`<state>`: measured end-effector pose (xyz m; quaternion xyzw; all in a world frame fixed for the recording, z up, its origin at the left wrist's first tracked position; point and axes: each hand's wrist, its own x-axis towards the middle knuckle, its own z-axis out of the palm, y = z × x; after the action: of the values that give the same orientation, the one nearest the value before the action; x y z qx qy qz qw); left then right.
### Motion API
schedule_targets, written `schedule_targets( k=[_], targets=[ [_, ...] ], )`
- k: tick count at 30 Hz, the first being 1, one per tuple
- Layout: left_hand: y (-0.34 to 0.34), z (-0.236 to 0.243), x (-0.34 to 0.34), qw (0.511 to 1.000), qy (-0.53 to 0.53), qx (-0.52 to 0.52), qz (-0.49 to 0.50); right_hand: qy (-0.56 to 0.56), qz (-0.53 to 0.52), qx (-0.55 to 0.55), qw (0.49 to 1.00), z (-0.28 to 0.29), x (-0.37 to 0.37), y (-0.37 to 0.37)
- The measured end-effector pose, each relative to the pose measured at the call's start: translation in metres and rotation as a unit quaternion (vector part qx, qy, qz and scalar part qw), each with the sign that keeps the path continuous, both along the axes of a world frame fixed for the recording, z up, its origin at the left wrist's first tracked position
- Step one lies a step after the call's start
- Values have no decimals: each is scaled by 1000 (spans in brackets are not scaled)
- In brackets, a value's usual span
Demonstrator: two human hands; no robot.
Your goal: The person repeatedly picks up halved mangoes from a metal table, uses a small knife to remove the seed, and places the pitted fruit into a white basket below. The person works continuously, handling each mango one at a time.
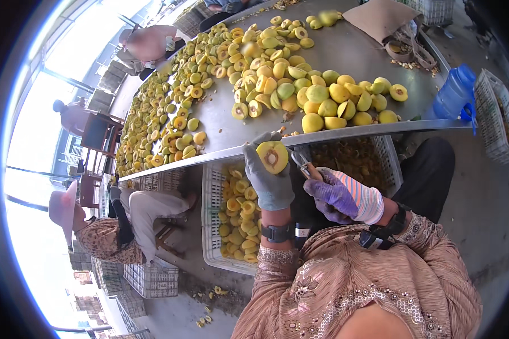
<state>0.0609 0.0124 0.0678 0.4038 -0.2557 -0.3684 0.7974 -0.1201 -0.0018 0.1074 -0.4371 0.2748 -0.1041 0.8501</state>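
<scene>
My left hand (267, 176), in a grey glove, holds a halved yellow peach (273, 157) with the cut face up and a brown stone or stone hollow in its middle. Close by on the right, my right hand (335, 195), in a purple glove with a striped cuff, is wrapped round a small metal hand tool (304, 164) with a brownish handle. Its tip points toward the peach half, a little apart from it; the tip's exact shape is hard to make out. Both hands are just below the near edge of a metal table (223, 125).
Peach halves (322, 96) are heaped on the table, with more spread along its left. A white crate (209, 226) of yellow halves stands left of my lap; another crate (390, 161) holds brown scraps. A blue jug (455, 93) and a sack (382, 20) lie right. A co-worker (110, 226) sits left.
</scene>
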Motion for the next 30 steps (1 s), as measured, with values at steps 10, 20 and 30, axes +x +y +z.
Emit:
schedule_targets(
  k=[10, 20, 30],
  targets=[
    [9, -15, -6, 933, -338, 80, 90, 2, -14, -15, 1000, -8, 14, 5],
    [14, 12, -25, 982, -139, 127, 27, 9, 16, -39, 999, -19, 16, 10],
    [19, 24, -30, 958, -156, 233, -57, 43, 82, 20, 996, -11, 1, 5]
  ],
)
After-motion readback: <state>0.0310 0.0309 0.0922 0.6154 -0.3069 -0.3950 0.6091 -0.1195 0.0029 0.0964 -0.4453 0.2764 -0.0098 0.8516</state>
